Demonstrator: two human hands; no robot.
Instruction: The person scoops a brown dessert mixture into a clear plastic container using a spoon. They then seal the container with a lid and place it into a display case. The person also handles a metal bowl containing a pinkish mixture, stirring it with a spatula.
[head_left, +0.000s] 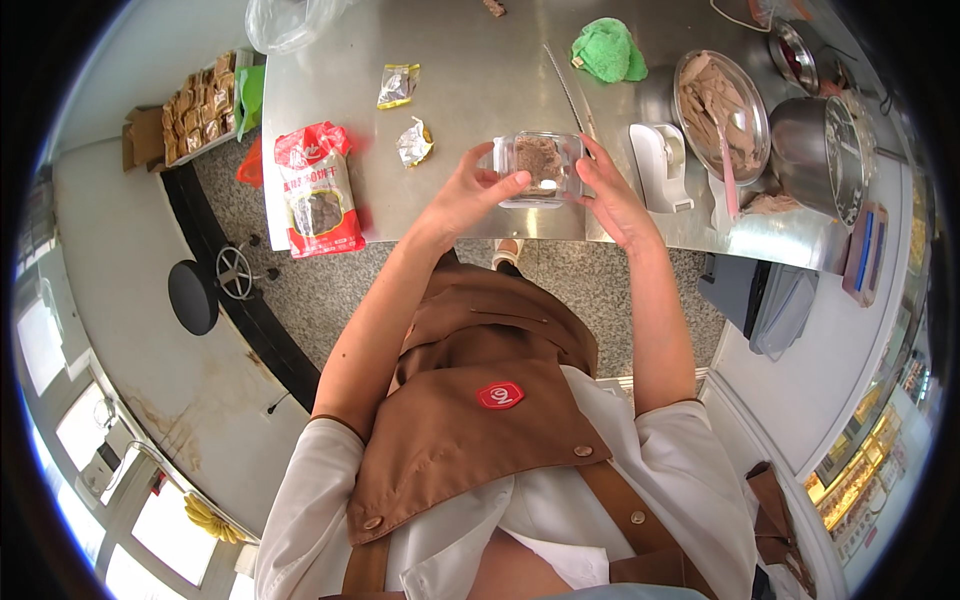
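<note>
Both my hands hold a clear plastic box (538, 196) above the front edge of the steel table. Brown crumbly food (538, 156) shows inside it. My left hand (480, 187) grips the box's left side, with the thumb over the front. At the right side are the fingers of my right hand (611, 187). Behind the box a serrated knife (564, 86) lies on the table. A white tape dispenser (660, 169) stands right of my right hand. Left of my left hand lie a crumpled foil wrapper (414, 142) and a small clear-and-yellow packet (398, 86).
A red biscuit bag (319, 191) lies at the table's left edge. Rightward are a green cloth (609, 51), a steel bowl of brown cream (739, 90) with a pink spatula (727, 176), and a deep steel bowl (806, 150). Grey bins (750, 292) stand below the table's right end.
</note>
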